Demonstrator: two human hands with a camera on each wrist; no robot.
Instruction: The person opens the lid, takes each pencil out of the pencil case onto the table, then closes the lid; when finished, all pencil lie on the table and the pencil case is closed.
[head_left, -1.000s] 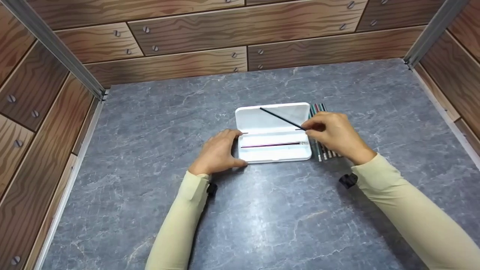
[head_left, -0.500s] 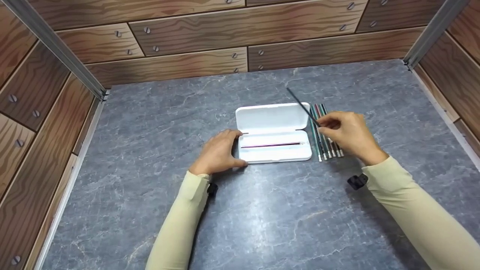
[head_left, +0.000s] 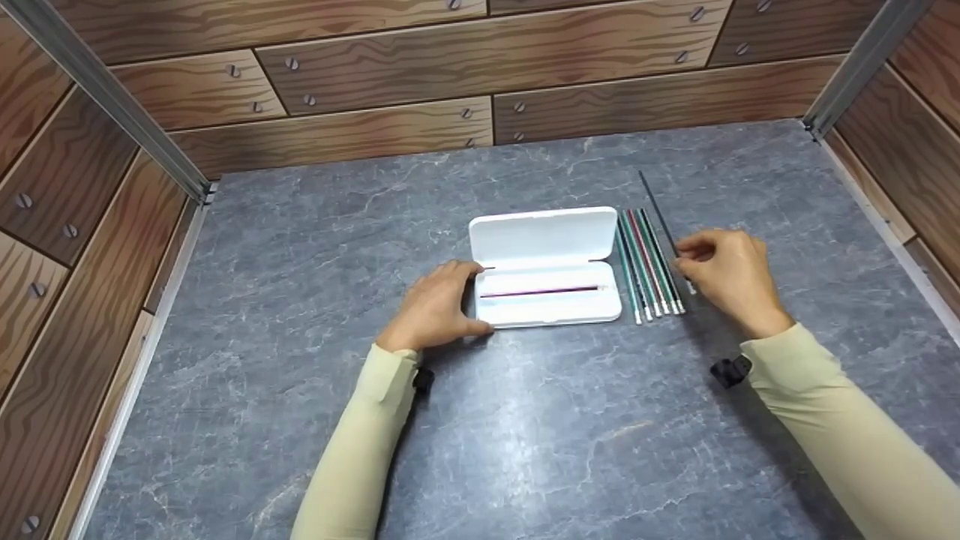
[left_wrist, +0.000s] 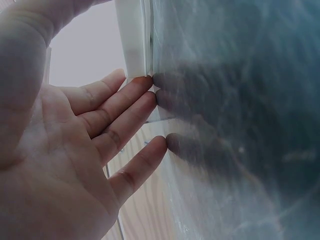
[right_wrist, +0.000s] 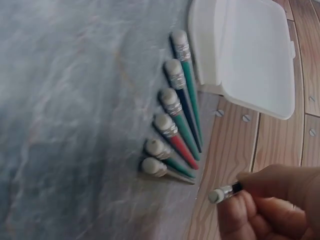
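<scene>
Right hand (head_left: 733, 274) pinches a dark pencil (head_left: 658, 209), just right of the pencil row (head_left: 649, 262). Left hand (head_left: 433, 309), fingers extended, touches the left end of the open case (head_left: 547, 309). We read this as setting down; next probably wants a level lowering, parallel to the row.

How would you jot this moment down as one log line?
left hand: at left end of case | right hand: pinches dark pencil | table: six pencils | case: open, one pencil inside
</scene>
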